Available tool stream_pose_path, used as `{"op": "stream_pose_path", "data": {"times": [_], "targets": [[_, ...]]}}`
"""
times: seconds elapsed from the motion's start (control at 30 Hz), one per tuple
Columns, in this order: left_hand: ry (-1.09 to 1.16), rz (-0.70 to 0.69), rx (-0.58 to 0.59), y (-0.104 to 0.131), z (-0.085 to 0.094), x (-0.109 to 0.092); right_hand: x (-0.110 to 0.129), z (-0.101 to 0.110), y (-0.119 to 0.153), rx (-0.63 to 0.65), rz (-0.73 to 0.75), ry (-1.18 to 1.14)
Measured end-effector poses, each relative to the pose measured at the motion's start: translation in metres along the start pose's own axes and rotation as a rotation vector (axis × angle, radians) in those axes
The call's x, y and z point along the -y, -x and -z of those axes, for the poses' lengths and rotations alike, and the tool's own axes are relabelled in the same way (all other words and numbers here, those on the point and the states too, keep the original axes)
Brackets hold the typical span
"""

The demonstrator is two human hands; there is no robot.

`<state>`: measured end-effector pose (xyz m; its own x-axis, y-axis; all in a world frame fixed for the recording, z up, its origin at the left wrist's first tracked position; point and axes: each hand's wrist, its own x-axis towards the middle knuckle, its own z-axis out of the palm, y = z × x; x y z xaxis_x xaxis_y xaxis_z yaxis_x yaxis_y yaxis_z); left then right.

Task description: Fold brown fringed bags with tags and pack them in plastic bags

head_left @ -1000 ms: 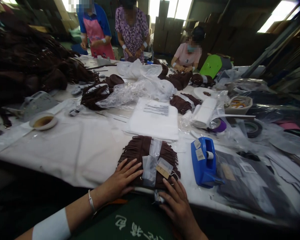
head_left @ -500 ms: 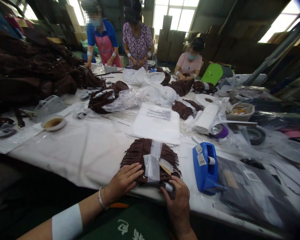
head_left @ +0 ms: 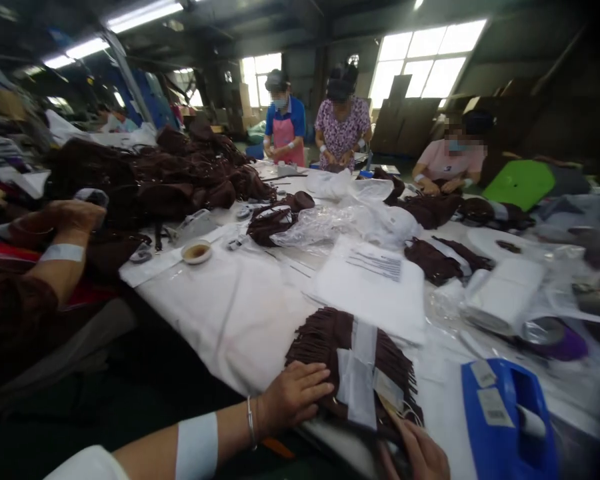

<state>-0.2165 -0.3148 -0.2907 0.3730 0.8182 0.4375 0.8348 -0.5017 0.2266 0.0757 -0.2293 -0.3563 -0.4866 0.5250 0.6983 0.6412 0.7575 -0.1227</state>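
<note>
A dark brown fringed bag (head_left: 325, 340) lies at the table's near edge, a translucent wrap (head_left: 364, 373) banded around its middle. My left hand (head_left: 295, 393) rests flat on the bag's left part, fingers stretched out. At the lower right corner of the bag, my right hand (head_left: 423, 450) grips the edge between thumb and fingers; the frame bottom cuts it off. Beside those fingers a paper tag (head_left: 389, 400) with white string lies on the bag. White printed sheets (head_left: 370, 287) are just beyond it.
A blue tape dispenser (head_left: 505, 413) stands to the right. A shallow dish (head_left: 197, 252) sits near the left table edge, before a heap of brown bags (head_left: 180, 177). Plastic bags (head_left: 350, 223) lie mid-table. Co-workers stand or sit opposite; another person's arm (head_left: 70, 247) is at left.
The view has swung left, so the bag and table appear farther right, and a person at left has come into view. Both my hands stay at the bag, the right nearer the tag.
</note>
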Motion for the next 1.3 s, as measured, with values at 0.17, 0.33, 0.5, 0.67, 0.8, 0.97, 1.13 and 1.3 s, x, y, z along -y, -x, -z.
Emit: {"op": "stream_pose_path", "data": {"times": [0.17, 0.33, 0.5, 0.67, 0.8, 0.97, 1.13, 1.3], "targets": [[0.031, -0.054, -0.085, -0.011, 0.011, 0.007, 0.036, 0.003, -0.034, 0.104, -0.405, 0.046], [0.001, 0.059, 0.131, 0.002, 0.011, 0.003, 0.036, -0.002, -0.031, 0.152, -0.389, -0.131], [0.006, 0.126, 0.155, 0.005, 0.003, 0.001, 0.025, 0.008, -0.028, 0.143, -0.376, -0.189], [0.061, 0.208, -0.014, -0.003, 0.002, 0.010, 0.036, 0.002, -0.041, 0.065, -0.415, -0.142], [0.017, 0.231, 0.029, -0.009, 0.017, 0.004, 0.045, 0.009, -0.031, 0.106, -0.478, -0.196], [0.028, -0.024, 0.104, -0.040, 0.023, -0.019, 0.048, 0.032, 0.004, -0.009, -0.610, -0.230], [0.003, -0.163, 0.200, -0.088, -0.009, -0.033, 0.049, 0.026, -0.001, 0.027, -0.562, -0.194], [-0.028, -0.240, 0.262, -0.103, -0.017, -0.040, 0.041, 0.010, -0.034, 0.040, -0.520, -0.216]]}}
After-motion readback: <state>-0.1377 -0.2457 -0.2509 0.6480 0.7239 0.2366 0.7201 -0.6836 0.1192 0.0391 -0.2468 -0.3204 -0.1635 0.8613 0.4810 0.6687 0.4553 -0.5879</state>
